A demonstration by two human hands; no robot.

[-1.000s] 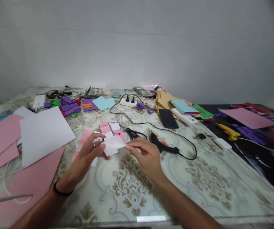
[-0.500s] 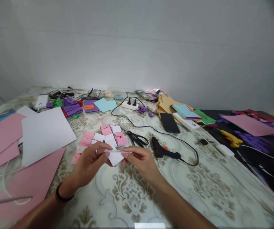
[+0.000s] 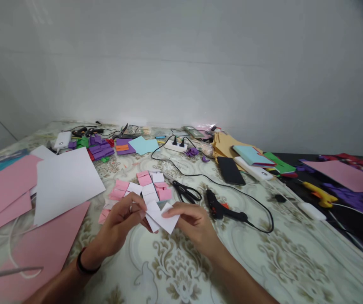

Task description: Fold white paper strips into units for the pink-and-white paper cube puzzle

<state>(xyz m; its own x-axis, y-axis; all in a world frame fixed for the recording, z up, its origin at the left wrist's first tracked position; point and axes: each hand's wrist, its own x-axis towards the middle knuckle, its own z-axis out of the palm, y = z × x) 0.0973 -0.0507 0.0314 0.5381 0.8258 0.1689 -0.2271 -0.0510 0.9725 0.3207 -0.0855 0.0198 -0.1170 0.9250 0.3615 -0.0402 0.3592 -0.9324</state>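
Note:
A small white paper square (image 3: 162, 218) is pinched between both hands just above the patterned table. My left hand (image 3: 123, 223) grips its left edge with thumb and fingers closed. My right hand (image 3: 191, 224) holds its right side, fingers curled under the sheet. The paper is bent along a fold, one flap tipped up. Right behind the hands lie several small pink and white folded pieces (image 3: 151, 185).
Black scissors (image 3: 186, 192) and a black glue gun (image 3: 224, 209) with its cord lie just right of the hands. Large white sheet (image 3: 67, 181) and pink sheets (image 3: 7, 185) cover the left. A phone (image 3: 230, 170), power strip (image 3: 177, 146), coloured paper stacks and a yellow glue gun (image 3: 319, 193) sit farther back.
Both hands have turned and folded the white square, which now droops lower between them. The view has shifted slightly, so the table objects sit a little lower and to the right.

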